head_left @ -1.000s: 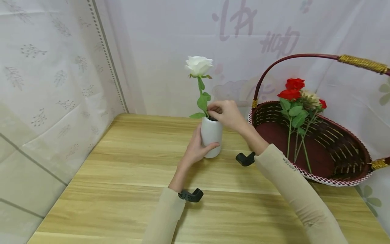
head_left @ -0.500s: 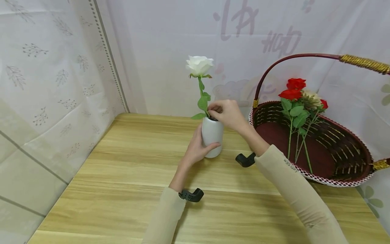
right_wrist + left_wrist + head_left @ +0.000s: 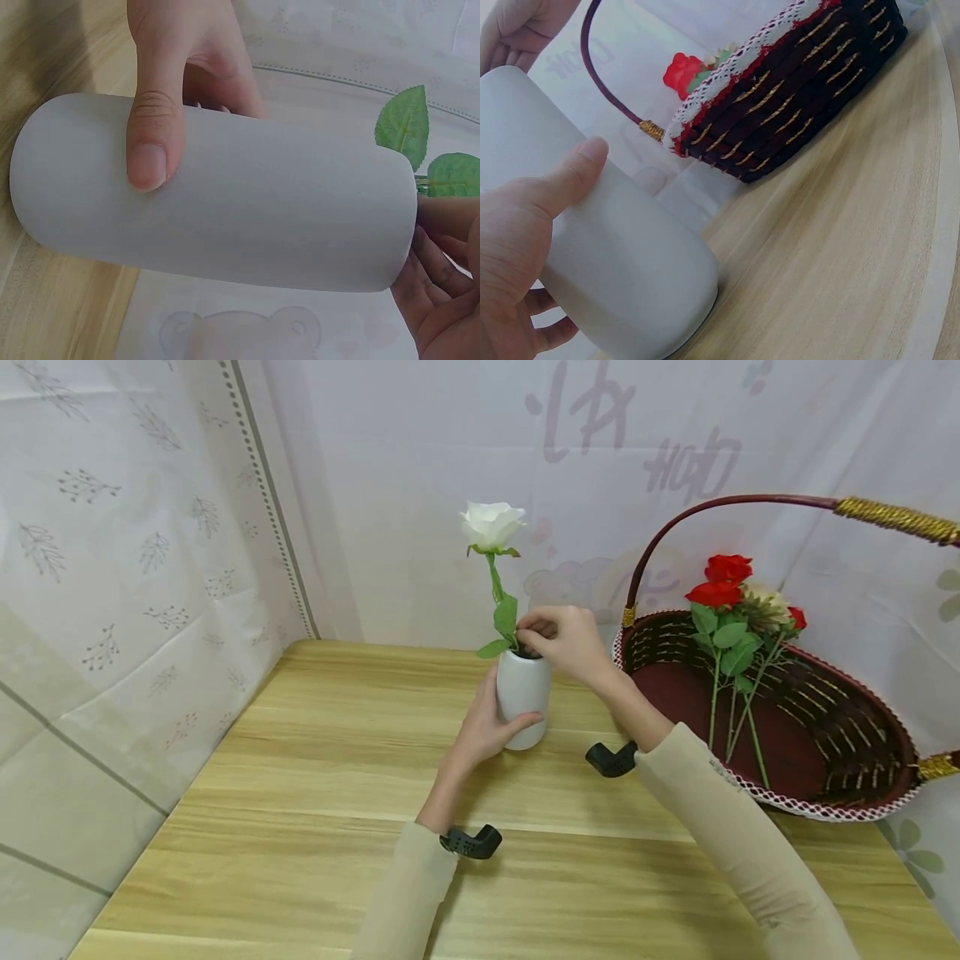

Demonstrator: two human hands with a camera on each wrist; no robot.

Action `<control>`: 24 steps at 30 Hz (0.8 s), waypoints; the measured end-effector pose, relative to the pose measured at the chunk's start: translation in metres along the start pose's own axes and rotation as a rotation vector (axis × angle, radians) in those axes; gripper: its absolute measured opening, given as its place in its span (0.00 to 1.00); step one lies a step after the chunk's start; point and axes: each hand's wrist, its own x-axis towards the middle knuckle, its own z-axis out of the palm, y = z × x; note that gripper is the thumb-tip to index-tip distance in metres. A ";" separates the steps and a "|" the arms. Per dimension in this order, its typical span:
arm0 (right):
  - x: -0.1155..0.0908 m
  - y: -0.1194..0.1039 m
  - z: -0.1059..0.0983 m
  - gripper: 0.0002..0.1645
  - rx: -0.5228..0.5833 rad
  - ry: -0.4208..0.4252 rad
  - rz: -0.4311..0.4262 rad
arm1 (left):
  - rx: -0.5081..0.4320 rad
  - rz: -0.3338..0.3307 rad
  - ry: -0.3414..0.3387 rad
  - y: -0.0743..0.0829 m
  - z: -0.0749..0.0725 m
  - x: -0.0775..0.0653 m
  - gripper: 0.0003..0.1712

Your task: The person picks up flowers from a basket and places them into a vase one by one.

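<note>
A white vase stands on the wooden table, and my left hand grips its side, thumb across the front. The left wrist view shows the thumb lying along the vase's smooth wall. Out of the vase's mouth rises a white rose with green leaves. My right hand is at the rim, finger and thumb pinching the rose's stem low down. In the right wrist view this hand sits beside the leaves, the stem mostly hidden by its fingers. The lower stem is out of sight inside the vase.
At the right of the table stands a dark red wicker basket with a tall arched handle. Several flowers lie in it, including red roses and a cream one. A patterned white curtain hangs behind the table.
The rose has turned a little, its leaves now lying differently, and leans slightly further right. My right hand has shifted slightly right at the rim. The left hand and vase stay nearly still.
</note>
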 end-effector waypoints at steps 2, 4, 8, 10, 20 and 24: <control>-0.002 0.000 -0.002 0.07 0.018 0.012 -0.004 | -0.001 -0.003 0.000 0.000 0.000 0.000 0.59; -0.005 -0.001 -0.005 0.07 0.026 0.029 -0.006 | 0.000 -0.008 0.002 0.000 0.000 0.000 0.58; -0.008 0.002 -0.008 0.08 0.042 0.057 -0.003 | 0.005 -0.014 0.006 -0.001 0.000 0.000 0.58; -0.010 0.003 -0.010 0.09 0.056 0.065 0.003 | 0.006 -0.019 0.005 -0.001 0.000 -0.001 0.59; -0.021 0.005 -0.012 0.11 0.087 0.106 0.004 | -0.004 -0.018 0.002 0.000 0.001 -0.001 0.60; -0.025 0.004 -0.013 0.11 0.081 0.119 0.005 | -0.009 -0.023 0.006 0.001 0.001 -0.001 0.60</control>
